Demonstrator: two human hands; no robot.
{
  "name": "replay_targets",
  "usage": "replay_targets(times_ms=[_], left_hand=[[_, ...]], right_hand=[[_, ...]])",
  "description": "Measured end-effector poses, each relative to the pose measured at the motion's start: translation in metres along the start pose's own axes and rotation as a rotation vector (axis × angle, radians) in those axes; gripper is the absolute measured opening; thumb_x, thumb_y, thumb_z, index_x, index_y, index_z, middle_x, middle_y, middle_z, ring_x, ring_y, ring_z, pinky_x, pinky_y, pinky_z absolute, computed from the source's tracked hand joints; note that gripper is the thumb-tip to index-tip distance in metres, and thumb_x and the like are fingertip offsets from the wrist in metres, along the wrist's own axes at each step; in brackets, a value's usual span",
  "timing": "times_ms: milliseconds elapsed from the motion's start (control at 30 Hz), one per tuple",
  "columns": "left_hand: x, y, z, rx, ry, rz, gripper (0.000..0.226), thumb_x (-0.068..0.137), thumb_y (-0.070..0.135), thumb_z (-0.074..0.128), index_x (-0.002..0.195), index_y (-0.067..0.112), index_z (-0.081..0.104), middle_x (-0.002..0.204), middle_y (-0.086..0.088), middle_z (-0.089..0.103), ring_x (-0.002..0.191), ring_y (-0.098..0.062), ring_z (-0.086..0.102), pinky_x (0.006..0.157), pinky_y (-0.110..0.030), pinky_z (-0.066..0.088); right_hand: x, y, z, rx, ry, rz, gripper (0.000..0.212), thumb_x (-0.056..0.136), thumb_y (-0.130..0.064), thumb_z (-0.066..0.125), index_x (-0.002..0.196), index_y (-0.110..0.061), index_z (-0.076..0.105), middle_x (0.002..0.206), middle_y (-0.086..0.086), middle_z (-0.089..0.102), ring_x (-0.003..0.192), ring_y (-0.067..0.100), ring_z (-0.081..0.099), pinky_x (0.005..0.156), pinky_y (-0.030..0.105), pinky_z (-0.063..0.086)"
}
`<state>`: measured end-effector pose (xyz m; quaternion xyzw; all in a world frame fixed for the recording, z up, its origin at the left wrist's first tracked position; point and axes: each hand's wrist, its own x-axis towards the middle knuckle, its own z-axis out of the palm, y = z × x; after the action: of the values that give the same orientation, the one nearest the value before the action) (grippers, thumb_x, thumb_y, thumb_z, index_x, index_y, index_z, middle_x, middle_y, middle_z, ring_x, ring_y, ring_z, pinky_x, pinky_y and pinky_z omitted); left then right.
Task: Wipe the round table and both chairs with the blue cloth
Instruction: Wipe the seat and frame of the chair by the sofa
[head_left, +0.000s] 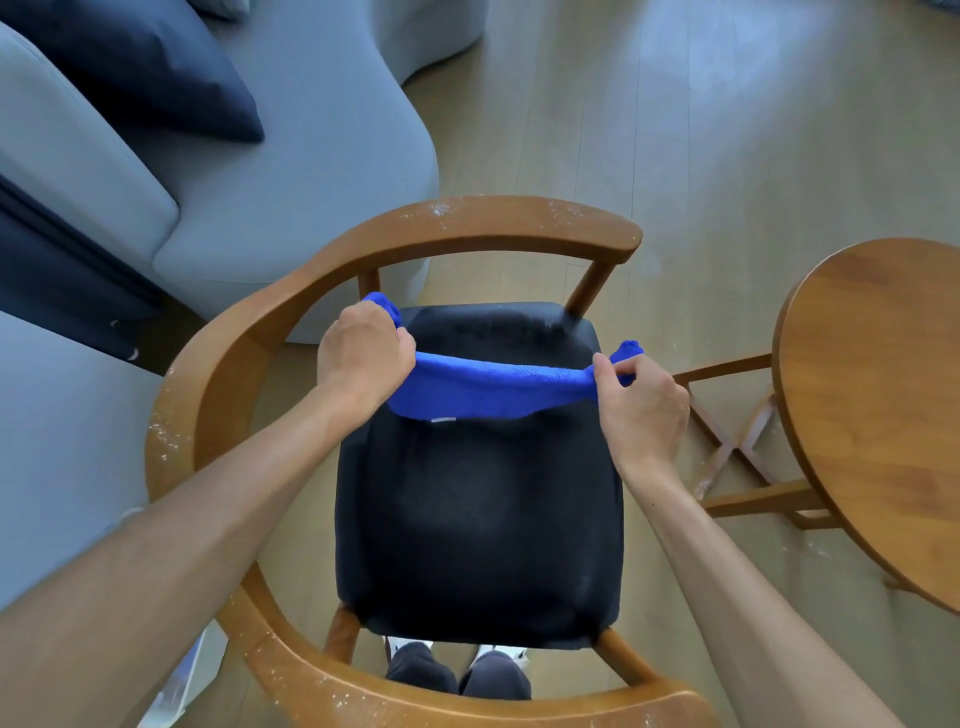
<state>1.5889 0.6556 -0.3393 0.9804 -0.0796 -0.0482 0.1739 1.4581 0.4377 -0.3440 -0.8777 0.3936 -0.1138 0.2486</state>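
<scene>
Left hand (363, 353) and right hand (641, 400) each grip one end of the blue cloth (493, 384), stretched taut between them above the far part of the chair's black seat (478, 519). The chair's curved wooden rail (218, 374), flecked white, rings the seat. The round table (878, 405) stands right of the chair; a grey sofa (291, 171) lies beyond it.

A home living room — grey sofa (291, 171) with dark cushion (145, 67), wooden chair (291, 291), wood-plank floor (727, 130).
</scene>
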Motion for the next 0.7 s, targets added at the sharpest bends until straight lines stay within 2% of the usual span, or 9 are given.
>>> replay_targets(times_ms=[67,100,167,267,433,533,633,667,700], left_hand=[[-0.002,0.001,0.004,-0.026,-0.077,-0.036,0.008,0.079,0.010,0.053,0.079,0.002,0.057,0.077,-0.005,0.052,0.068,-0.024,0.048,0.059,-0.030,0.034],[-0.004,0.003,0.005,-0.042,-0.110,-0.034,0.011,0.078,0.007,0.053,0.085,0.002,0.059,0.088,-0.007,0.054,0.072,-0.024,0.049,0.061,-0.030,0.036],[-0.009,0.006,0.007,-0.068,-0.150,0.026,0.018,0.081,0.002,0.052,0.097,0.000,0.060,0.104,-0.008,0.054,0.084,-0.026,0.053,0.068,-0.034,0.041],[-0.017,0.017,0.010,-0.100,-0.137,0.221,0.028,0.081,-0.010,0.046,0.106,-0.004,0.058,0.115,-0.012,0.051,0.099,-0.028,0.052,0.079,-0.037,0.047],[-0.024,0.047,0.013,-0.223,-0.112,0.512,0.038,0.074,-0.019,0.044,0.106,-0.004,0.058,0.114,-0.014,0.055,0.103,-0.028,0.055,0.085,-0.035,0.047],[-0.028,0.061,0.014,-0.307,-0.140,0.605,0.032,0.077,-0.014,0.048,0.104,0.000,0.057,0.109,-0.012,0.055,0.092,-0.028,0.057,0.078,-0.040,0.051],[-0.027,0.062,0.011,-0.337,-0.104,0.630,0.031,0.079,-0.007,0.048,0.108,0.001,0.054,0.122,-0.014,0.047,0.085,-0.030,0.058,0.070,-0.040,0.053],[-0.026,0.061,0.010,-0.353,-0.095,0.625,0.034,0.078,-0.005,0.048,0.111,0.003,0.053,0.130,-0.015,0.041,0.085,-0.029,0.058,0.069,-0.037,0.053],[-0.026,0.060,0.010,-0.387,-0.096,0.603,0.039,0.077,-0.005,0.050,0.114,0.007,0.050,0.135,-0.014,0.036,0.085,-0.028,0.058,0.069,-0.033,0.053]], right_hand=[[-0.002,-0.002,0.003,0.079,0.002,0.083,0.012,0.089,-0.022,0.060,0.086,-0.011,0.064,0.078,0.000,0.063,0.077,0.023,0.057,0.065,0.023,0.031],[-0.003,-0.004,0.005,0.117,-0.008,0.103,0.006,0.087,-0.014,0.059,0.090,-0.010,0.063,0.082,0.001,0.063,0.080,0.022,0.056,0.066,0.020,0.030],[-0.008,-0.007,0.006,0.186,-0.026,0.091,0.013,0.083,0.000,0.055,0.094,-0.007,0.059,0.088,0.002,0.061,0.081,0.020,0.052,0.066,0.018,0.028],[-0.014,-0.022,0.008,0.271,-0.078,0.040,0.026,0.078,0.011,0.049,0.095,-0.008,0.053,0.086,0.001,0.056,0.075,0.016,0.050,0.063,0.013,0.031],[-0.019,-0.061,0.017,0.473,-0.184,0.055,0.037,0.075,0.012,0.049,0.099,-0.016,0.048,0.082,-0.006,0.054,0.069,-0.001,0.050,0.057,0.000,0.037],[-0.018,-0.077,0.019,0.599,-0.232,0.114,0.044,0.076,0.010,0.051,0.106,-0.021,0.044,0.082,0.002,0.061,0.068,0.006,0.056,0.057,0.010,0.042],[-0.015,-0.080,0.016,0.691,-0.263,0.237,0.062,0.078,0.007,0.055,0.130,-0.023,0.039,0.072,0.001,0.064,0.071,0.011,0.062,0.065,0.026,0.052],[-0.013,-0.080,0.014,0.730,-0.298,0.299,0.062,0.078,0.006,0.056,0.132,-0.020,0.042,0.073,0.003,0.065,0.074,0.015,0.064,0.071,0.034,0.056],[-0.012,-0.080,0.013,0.775,-0.336,0.365,0.049,0.079,0.002,0.057,0.124,-0.017,0.051,0.073,0.004,0.065,0.076,0.019,0.064,0.076,0.043,0.058]])
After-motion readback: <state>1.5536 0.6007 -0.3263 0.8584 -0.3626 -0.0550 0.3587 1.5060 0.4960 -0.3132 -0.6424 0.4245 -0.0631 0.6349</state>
